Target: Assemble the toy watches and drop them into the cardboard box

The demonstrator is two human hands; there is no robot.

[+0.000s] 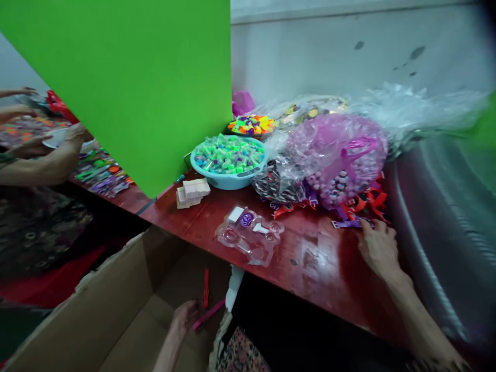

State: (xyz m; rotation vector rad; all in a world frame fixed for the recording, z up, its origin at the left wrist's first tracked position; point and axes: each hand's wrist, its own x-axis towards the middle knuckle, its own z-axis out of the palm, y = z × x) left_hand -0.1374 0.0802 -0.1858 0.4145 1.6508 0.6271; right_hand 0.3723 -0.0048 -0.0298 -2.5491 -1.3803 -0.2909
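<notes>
In the head view, our red bench (321, 279) runs before a pale wall (302, 57), a green panel (155, 77) at its left end. Near the bench's right end, our right hand (380, 248) is at a purple strap (346, 224); below the front edge, our left hand (182, 316) is in a cardboard box (104, 310) beside a pink strap (209, 314). We cannot tell either grip's width.

purple strap (345, 224), red strap (206, 288), magenta strap (209, 314), red tabletop (323, 287), green panel (147, 77), light-blue basin (229, 181), floral cloth (242, 354)
</notes>
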